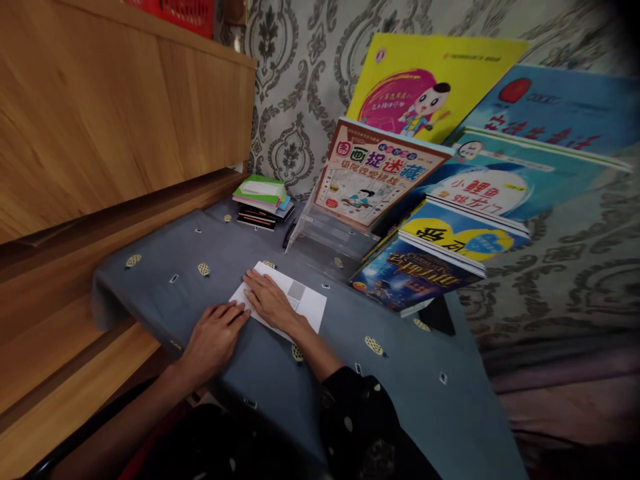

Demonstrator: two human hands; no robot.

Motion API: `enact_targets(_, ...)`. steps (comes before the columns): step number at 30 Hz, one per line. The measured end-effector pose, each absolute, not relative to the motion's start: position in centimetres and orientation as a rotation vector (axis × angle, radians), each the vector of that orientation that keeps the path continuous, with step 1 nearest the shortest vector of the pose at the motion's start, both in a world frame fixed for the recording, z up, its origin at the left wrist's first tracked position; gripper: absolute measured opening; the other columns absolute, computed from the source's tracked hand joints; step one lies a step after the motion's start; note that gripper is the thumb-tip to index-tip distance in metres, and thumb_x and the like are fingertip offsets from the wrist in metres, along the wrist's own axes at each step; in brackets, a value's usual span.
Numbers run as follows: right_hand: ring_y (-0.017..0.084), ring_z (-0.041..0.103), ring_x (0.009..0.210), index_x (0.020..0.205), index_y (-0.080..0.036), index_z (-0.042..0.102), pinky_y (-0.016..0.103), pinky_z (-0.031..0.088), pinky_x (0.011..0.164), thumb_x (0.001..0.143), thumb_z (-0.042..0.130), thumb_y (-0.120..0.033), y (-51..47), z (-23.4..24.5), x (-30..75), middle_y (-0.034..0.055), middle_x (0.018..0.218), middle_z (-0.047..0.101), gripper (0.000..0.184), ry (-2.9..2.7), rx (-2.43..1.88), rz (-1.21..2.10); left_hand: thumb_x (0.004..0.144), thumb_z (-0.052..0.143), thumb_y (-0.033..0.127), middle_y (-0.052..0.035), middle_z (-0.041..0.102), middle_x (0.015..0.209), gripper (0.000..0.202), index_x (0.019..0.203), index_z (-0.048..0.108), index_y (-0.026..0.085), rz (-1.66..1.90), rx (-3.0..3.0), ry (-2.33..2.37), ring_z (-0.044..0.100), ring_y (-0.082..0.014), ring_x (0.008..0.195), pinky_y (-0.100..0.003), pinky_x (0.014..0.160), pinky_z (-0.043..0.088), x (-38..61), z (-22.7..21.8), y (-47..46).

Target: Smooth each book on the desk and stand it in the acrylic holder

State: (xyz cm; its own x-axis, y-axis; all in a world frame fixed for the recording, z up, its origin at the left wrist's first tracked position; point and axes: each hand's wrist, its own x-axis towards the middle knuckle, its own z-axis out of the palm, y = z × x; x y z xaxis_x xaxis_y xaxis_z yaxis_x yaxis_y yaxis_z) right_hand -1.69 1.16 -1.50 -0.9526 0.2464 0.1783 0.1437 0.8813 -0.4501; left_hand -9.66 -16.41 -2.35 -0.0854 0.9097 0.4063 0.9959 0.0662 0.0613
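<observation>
A white sheet of paper (306, 299) lies flat on the grey tablecloth (210, 247). My right hand (271, 300) rests flat on the sheet, fingers stretched out towards its left corner. My left hand (214, 336) lies palm down on the cloth beside the sheet, its fingertips touching the paper's near left edge. Both hands hold nothing.
A small stack of coloured notebooks (263, 199) sits at the back. A clear stand (330, 240) props up a children's book (373, 175), with several more picture books (450, 233) fanned out to the right. A wooden cabinet (100, 113) stands along the left.
</observation>
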Motion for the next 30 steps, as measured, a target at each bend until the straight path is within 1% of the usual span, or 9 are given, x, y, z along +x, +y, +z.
enact_targets(5, 0.027, 0.028, 0.147, 0.145, -0.006, 0.042, 0.049, 0.024, 0.120, 0.100, 0.040, -0.036, 0.8, -2.1, -1.9, 0.0212, 0.155, 0.036, 0.054, -2.769, -0.551, 0.500, 0.089, 0.045, 0.007, -0.0081, 0.067, 0.125, 0.041, 0.123, 0.063, 0.021, -0.473, -1.934, -2.102, 0.061, -0.0261, 0.115, -0.044, 0.094, 0.046, -9.6, -2.0, -16.5)
enact_targets(10, 0.035, 0.026, 0.147, 0.145, -0.001, 0.039, 0.056, 0.023, 0.118, 0.099, 0.040, -0.045, 0.5, -3.2, -1.2, 0.0272, 0.154, 0.034, 0.064, -2.662, -0.795, 0.444, 0.091, 0.043, 0.008, -0.0078, 0.067, 0.126, 0.040, 0.123, 0.064, 0.020, -0.418, -1.916, -2.105, 0.061, -0.0261, 0.115, -0.043, 0.093, 0.046, -9.5, -1.9, -16.5)
enact_targets(14, 0.036, 0.025, 0.147, 0.146, -0.002, 0.038, 0.057, 0.021, 0.118, 0.098, 0.040, -0.049, 0.7, -3.8, 0.3, 0.0265, 0.154, 0.034, 0.068, -2.614, -0.914, 0.416, 0.092, 0.042, 0.009, -0.0079, 0.067, 0.126, 0.040, 0.124, 0.064, 0.020, -0.372, -1.910, -2.125, 0.060, -0.0257, 0.116, -0.042, 0.094, 0.045, -9.4, -1.8, -16.5)
enact_targets(18, 0.034, 0.022, 0.148, 0.147, 0.001, 0.035, 0.053, 0.017, 0.119, 0.098, 0.036, -0.051, 0.6, -3.2, 2.6, 0.0254, 0.156, 0.030, 0.071, -2.657, -1.071, 0.351, 0.094, 0.040, 0.010, -0.0088, 0.067, 0.125, 0.039, 0.123, 0.064, 0.020, -0.371, -1.916, -2.162, 0.060, -0.0258, 0.116, -0.043, 0.096, 0.043, -9.1, -0.9, -16.4)
enact_targets(23, 0.031, 0.021, 0.149, 0.148, 0.004, 0.032, 0.049, 0.016, 0.121, 0.100, 0.030, -0.051, 0.3, -2.4, 5.8, 0.0243, 0.157, 0.026, 0.073, -2.706, -1.198, 0.254, 0.099, 0.040, 0.021, -0.0100, 0.067, 0.118, 0.031, 0.117, 0.065, 0.019, -0.343, -2.011, -2.189, 0.060, -0.0250, 0.112, -0.043, 0.100, 0.042, -8.7, 0.0, -15.6)
enact_targets(24, 0.031, 0.021, 0.149, 0.148, 0.003, 0.033, 0.049, 0.016, 0.121, 0.100, 0.029, -0.052, 0.3, -2.4, 6.4, 0.0241, 0.157, 0.027, 0.073, -2.704, -1.204, 0.242, 0.101, 0.039, 0.024, -0.0103, 0.066, 0.121, 0.031, 0.119, 0.064, 0.018, -0.353, -2.053, -2.177, 0.059, -0.0249, 0.115, -0.043, 0.102, 0.041, -8.7, -0.1, -15.2)
enact_targets(26, 0.030, 0.021, 0.149, 0.148, 0.002, 0.033, 0.048, 0.016, 0.121, 0.100, 0.028, -0.052, 0.3, -2.5, 7.3, 0.0236, 0.157, 0.028, 0.073, -2.696, -1.205, 0.231, 0.103, 0.036, 0.034, -0.0105, 0.060, 0.134, 0.037, 0.128, 0.058, 0.019, -0.385, -2.166, -2.123, 0.053, -0.0244, 0.126, -0.043, 0.108, 0.036, -8.8, -0.6, -14.2)
enact_targets(28, 0.030, 0.021, 0.149, 0.148, 0.001, 0.034, 0.048, 0.017, 0.121, 0.100, 0.028, -0.052, 0.2, -2.7, 7.9, 0.0235, 0.157, 0.029, 0.073, -2.694, -1.198, 0.235, 0.103, 0.034, 0.044, -0.0102, 0.049, 0.148, 0.046, 0.139, 0.049, 0.020, -0.394, -2.302, -2.057, 0.043, -0.0234, 0.138, -0.041, 0.114, 0.028, -9.3, -1.4, -12.8)
enact_targets(30, 0.030, 0.021, 0.149, 0.148, 0.001, 0.034, 0.049, 0.018, 0.120, 0.099, 0.030, -0.051, 0.2, -2.8, 8.3, 0.0236, 0.157, 0.029, 0.072, -2.699, -1.178, 0.237, 0.102, 0.032, 0.051, -0.0102, 0.039, 0.155, 0.054, 0.146, 0.041, 0.021, -0.364, -2.428, -2.019, 0.034, -0.0222, 0.144, -0.041, 0.118, 0.022, -9.9, -1.9, -11.0)
